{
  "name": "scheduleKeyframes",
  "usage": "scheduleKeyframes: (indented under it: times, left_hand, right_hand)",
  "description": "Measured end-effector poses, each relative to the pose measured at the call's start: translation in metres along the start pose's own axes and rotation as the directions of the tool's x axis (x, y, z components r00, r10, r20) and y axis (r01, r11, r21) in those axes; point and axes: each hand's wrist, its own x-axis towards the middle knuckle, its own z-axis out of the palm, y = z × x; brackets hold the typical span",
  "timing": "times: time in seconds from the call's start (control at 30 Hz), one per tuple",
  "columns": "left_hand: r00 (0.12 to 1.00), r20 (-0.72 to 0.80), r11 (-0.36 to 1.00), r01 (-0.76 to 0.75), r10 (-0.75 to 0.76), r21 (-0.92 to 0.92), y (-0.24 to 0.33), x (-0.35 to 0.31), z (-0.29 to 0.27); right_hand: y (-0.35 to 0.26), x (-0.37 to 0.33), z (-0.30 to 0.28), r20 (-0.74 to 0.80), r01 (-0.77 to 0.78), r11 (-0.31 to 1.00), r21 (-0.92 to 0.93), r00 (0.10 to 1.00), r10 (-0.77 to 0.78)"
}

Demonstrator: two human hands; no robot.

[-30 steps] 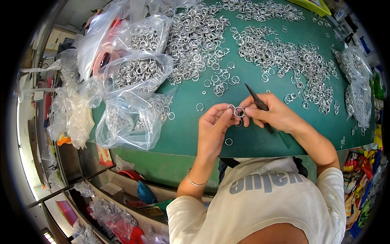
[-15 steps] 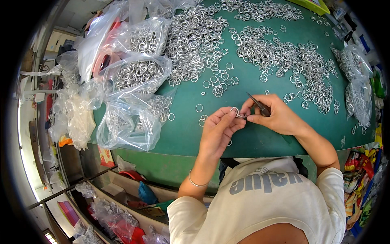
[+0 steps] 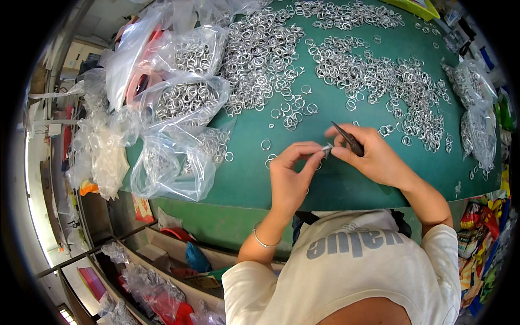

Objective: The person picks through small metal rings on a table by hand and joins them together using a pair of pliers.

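Near the table's front edge, my left hand [image 3: 292, 176] pinches a small silver metal ring [image 3: 327, 149] between thumb and fingertips. Facing it, my right hand [image 3: 376, 157] is closed around a dark, tapered pointed tool [image 3: 349, 140], its tip aimed up and to the left. The right fingertips are beside the ring; whether they touch it I cannot tell, as they are slightly blurred. Two loose rings lie just left of my left hand, one of them a single ring [image 3: 266, 144] on the green table [image 3: 244, 179].
A large pile of silver rings [image 3: 260, 59] spreads behind my hands, with another ring pile [image 3: 417, 103] to the right. Clear plastic bags of rings [image 3: 187, 100] crowd the left side. More bagged rings [image 3: 476, 119] stand at the right edge. A yellow tray [image 3: 417, 8] is at the far right.
My left hand has turned, and the ring it pinches has tilted and shifted slightly right. My right fingers have moved, with the pointed tool still in that hand.
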Motion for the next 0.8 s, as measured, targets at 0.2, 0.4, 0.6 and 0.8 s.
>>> scheduleKeyframes:
  times: [0.2,0.4,0.6,0.8]
  left_hand:
    - [0.978,-0.203,0.960,-0.094,0.040,-0.262,-0.005,0.001,0.009]
    - [0.994,-0.102,0.965,-0.072,0.048,-0.252,0.001,-0.002,0.014]
    - [0.996,-0.080,0.940,0.013,-0.043,-0.341,-0.002,-0.008,0.026]
    - [0.997,0.002,0.982,0.073,-0.074,-0.175,0.000,-0.012,0.029]
  right_hand:
    - [-0.006,-0.012,-0.001,0.058,-0.027,0.896,-0.444,0.997,0.059]
    - [-0.001,-0.012,0.006,0.034,-0.001,0.822,-0.569,0.999,0.025]
    - [0.014,-0.014,0.011,0.031,0.177,0.770,-0.613,0.979,-0.201]
    - [0.024,-0.015,0.014,-0.018,0.228,0.622,-0.749,0.932,-0.362]
